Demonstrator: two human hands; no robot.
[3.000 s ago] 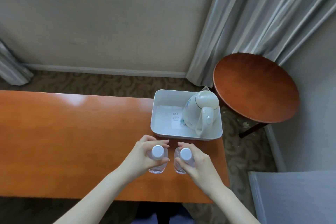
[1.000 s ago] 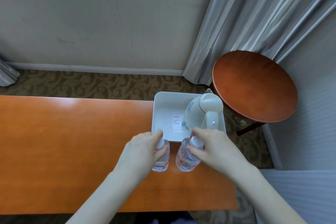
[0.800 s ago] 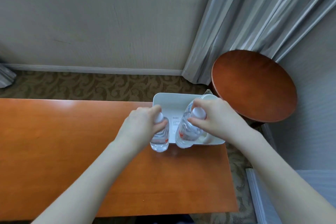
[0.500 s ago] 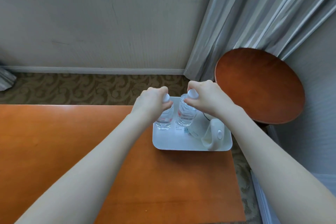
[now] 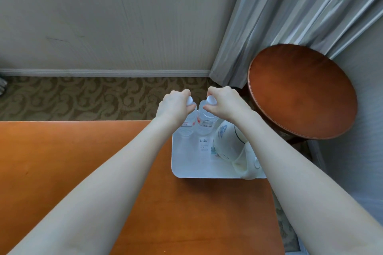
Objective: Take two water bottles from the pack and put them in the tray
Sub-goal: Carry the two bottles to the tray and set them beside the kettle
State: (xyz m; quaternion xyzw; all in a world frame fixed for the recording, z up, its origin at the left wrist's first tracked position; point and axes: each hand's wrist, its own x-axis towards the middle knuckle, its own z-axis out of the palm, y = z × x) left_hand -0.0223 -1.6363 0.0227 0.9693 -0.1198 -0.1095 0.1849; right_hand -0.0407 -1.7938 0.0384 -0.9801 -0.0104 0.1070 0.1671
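Each hand pinches a cap, left hand (image 5: 175,103) on the left bottle (image 5: 187,125), right hand (image 5: 224,102) on the right bottle (image 5: 205,122), both upright at the white tray's (image 5: 186,163) far left corner; they look water-heavy, thin-walled, likely slippery, so necks seem surest.

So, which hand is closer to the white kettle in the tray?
Right. The right hand grips a bottle cap just above and behind the kettle; the left hand holds the other bottle, one bottle farther away.
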